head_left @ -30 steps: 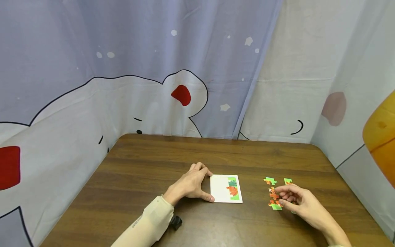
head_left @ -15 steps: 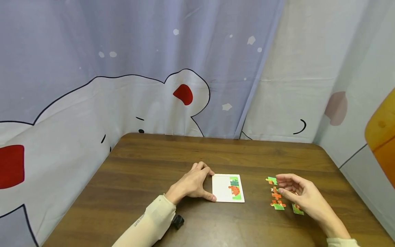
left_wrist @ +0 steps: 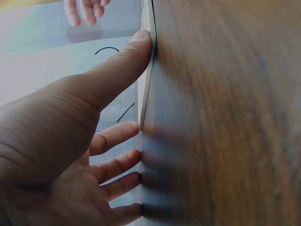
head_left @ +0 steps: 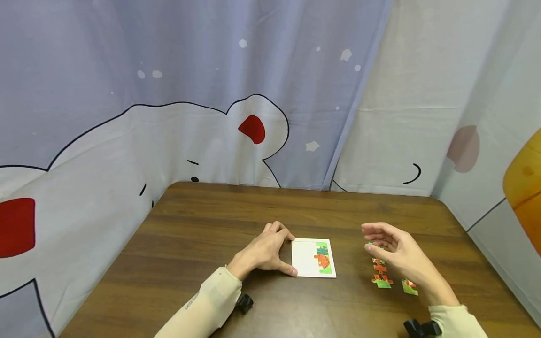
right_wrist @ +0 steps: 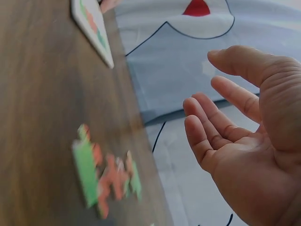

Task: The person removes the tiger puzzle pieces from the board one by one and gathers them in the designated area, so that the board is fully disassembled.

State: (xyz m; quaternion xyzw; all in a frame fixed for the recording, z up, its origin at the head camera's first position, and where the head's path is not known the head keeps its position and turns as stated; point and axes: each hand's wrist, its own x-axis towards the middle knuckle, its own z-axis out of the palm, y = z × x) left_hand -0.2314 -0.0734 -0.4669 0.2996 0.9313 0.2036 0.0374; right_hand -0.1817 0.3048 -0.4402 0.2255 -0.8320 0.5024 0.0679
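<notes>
A white square puzzle board (head_left: 304,258) lies on the table, its right strip filled with a green and orange picture. My left hand (head_left: 264,251) holds the board by its left side, thumb at the near corner and index finger at the far corner. On the right, my right hand (head_left: 393,246) hovers over loose jigsaw pieces (head_left: 380,267), fingers spread apart from the thumb. In the right wrist view nothing shows between the fingers of this hand (right_wrist: 249,122). It partly hides the farthest piece. Another green and orange piece (head_left: 409,286) lies near the wrist.
The brown wooden table (head_left: 203,216) has rounded far corners. A printed curtain (head_left: 203,141) hangs behind it and along both sides. A black wrist device (head_left: 245,303) sits at the left sleeve, and a similar black device (head_left: 420,327) at the right one.
My right hand has risen from the loose pieces and moved left and away, over the farthest one. Its fingers have spread. My left hand stays at the board.
</notes>
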